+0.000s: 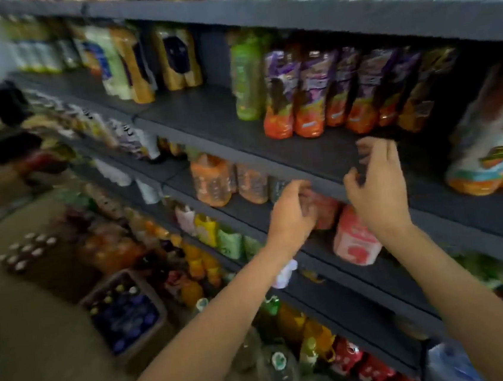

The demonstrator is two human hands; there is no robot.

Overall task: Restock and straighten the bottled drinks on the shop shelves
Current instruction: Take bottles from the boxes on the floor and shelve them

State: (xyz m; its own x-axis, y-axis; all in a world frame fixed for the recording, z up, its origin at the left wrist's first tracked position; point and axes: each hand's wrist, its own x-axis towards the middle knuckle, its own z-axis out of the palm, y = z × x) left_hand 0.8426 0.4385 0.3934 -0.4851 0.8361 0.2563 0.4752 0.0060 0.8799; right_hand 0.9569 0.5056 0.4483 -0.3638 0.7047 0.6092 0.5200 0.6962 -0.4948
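Observation:
Dark shop shelves [211, 117] run from the upper left to the lower right, and the view is blurred. A row of orange bottles with purple labels [311, 94] stands on the middle shelf beside a green bottle [244, 79]. Pink-labelled bottles [354, 238] stand on the shelf below. My left hand [293, 214] hovers in front of that lower shelf with fingers loosely curled and nothing in it. My right hand [376, 183] is raised at the front edge of the middle shelf, just below the purple-labelled row, fingers spread and empty.
Orange bottles [211, 179] stand further left on the lower shelf. A crate of dark bottles [123, 315] and a pack of capped bottles [30, 250] sit on the floor at the left. More bottles fill the bottom shelves [292, 356].

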